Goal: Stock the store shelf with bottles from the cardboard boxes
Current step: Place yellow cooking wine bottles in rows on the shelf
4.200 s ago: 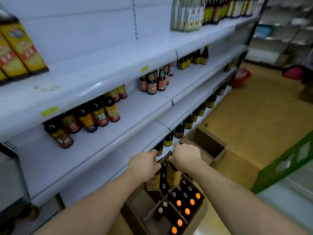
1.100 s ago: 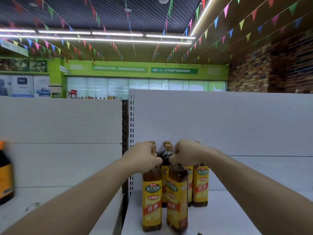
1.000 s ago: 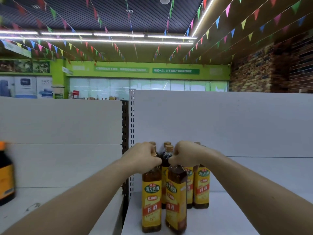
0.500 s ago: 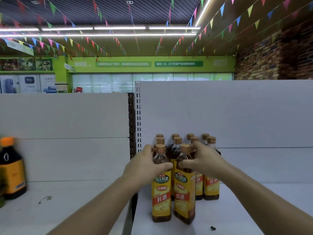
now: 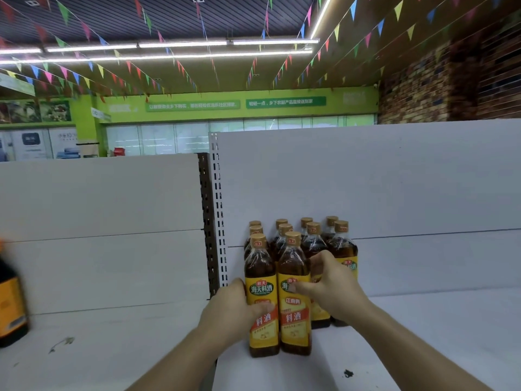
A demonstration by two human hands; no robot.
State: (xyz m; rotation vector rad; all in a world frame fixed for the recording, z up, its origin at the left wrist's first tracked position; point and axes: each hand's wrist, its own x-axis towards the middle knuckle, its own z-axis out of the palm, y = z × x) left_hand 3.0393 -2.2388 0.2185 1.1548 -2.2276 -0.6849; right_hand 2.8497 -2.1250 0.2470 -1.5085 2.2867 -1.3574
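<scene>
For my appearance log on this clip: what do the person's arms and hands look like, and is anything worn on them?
Nothing is worn that shows. The left hand and right hand have no gloves, and no ring, watch or bracelet is visible. The left forearm and right forearm are uncovered down to the picture's edge, with no sleeve in view.

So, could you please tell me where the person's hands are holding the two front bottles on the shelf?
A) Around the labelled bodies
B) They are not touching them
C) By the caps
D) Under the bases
A: the left hand grips the front-left bottle and the right hand grips the front-right bottle at label height, thumbs across the yellow labels, with both caps bare above.
</scene>
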